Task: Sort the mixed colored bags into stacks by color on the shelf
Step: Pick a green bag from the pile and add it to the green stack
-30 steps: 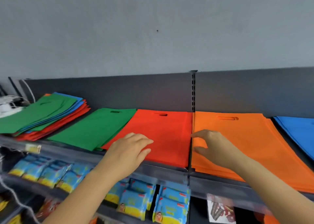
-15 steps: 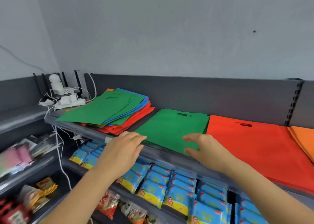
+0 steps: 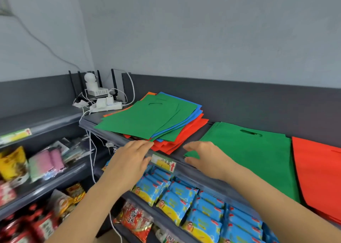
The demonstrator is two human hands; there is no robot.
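Observation:
A mixed pile of bags lies on the top shelf, green on top with blue, red and orange below. To its right sits a green stack, then a red stack at the frame's right edge. My left hand hovers at the shelf's front edge, fingers straight, its fingertips just below the mixed pile's near corner. My right hand is spread open over the near left corner of the green stack. Neither hand holds anything.
A white camera, router and power strip with loose cables fill the back left corner. A price label hangs on the shelf edge between my hands. Lower shelves carry blue snack packets and other packaged goods.
The view has swung left from the red and orange stacks to the mixed pile. Both hands moved left along the shelf edge, empty throughout.

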